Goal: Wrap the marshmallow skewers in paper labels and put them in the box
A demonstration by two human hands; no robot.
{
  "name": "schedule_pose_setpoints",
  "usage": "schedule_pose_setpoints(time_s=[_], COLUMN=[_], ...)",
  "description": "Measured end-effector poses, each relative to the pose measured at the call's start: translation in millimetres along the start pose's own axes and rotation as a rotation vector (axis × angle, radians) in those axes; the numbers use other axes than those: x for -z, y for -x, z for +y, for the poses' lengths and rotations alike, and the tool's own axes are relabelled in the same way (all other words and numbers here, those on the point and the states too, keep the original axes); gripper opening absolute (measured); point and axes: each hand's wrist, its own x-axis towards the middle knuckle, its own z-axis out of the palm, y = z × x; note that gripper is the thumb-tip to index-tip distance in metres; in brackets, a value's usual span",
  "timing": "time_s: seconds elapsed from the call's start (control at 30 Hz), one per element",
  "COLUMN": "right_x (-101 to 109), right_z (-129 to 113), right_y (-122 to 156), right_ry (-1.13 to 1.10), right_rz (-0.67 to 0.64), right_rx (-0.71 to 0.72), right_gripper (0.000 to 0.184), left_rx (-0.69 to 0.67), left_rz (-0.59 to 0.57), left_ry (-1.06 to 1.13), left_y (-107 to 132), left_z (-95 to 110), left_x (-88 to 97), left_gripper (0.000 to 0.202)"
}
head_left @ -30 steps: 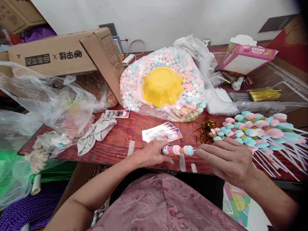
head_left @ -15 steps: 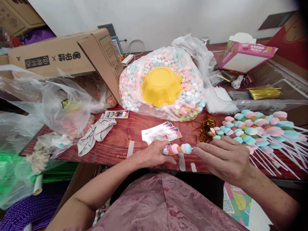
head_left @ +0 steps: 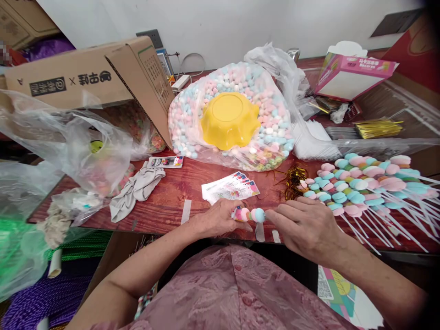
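My left hand (head_left: 215,219) and my right hand (head_left: 304,227) meet at the near edge of the red wooden table (head_left: 192,185), both closed on one candy skewer (head_left: 250,214) of pink, white and blue marshmallows. The left fingers pinch its left end. The right fingers grip the stick end, which is hidden in the hand. A stack of printed labels (head_left: 229,187) lies just behind the skewer. To the right lies a pile of finished skewers (head_left: 364,185) with white sticks fanning right.
A big clear bag of pastel marshmallows (head_left: 275,123) with a yellow bowl (head_left: 229,119) on top sits mid-table. Gold twist ties (head_left: 292,179) lie beside the pile. A cardboard box (head_left: 89,75), plastic bags (head_left: 82,146), a grey cloth (head_left: 135,190) stand left; a pink box (head_left: 354,75) far right.
Both hands have drifted slightly left and closer together. The visible run of candy between them has grown shorter.
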Motion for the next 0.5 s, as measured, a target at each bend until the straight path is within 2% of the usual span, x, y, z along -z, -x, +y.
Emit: schedule_pose_setpoints(time_s=[0.23, 0.5], right_x=[5.2, 6.6], right_z=[8.1, 16.2], right_y=[6.0, 9.8], right_ry=[0.099, 0.174], right_rz=[0.153, 0.148], right_rx=[0.002, 0.082], right_gripper=[0.018, 0.014], left_rx=[0.132, 0.110], left_rz=[0.070, -0.104], left_ry=[-0.082, 0.039], left_y=[6.7, 7.3], left_z=[4.9, 7.1], left_x=[6.0, 7.4], left_gripper=[0.047, 0.035])
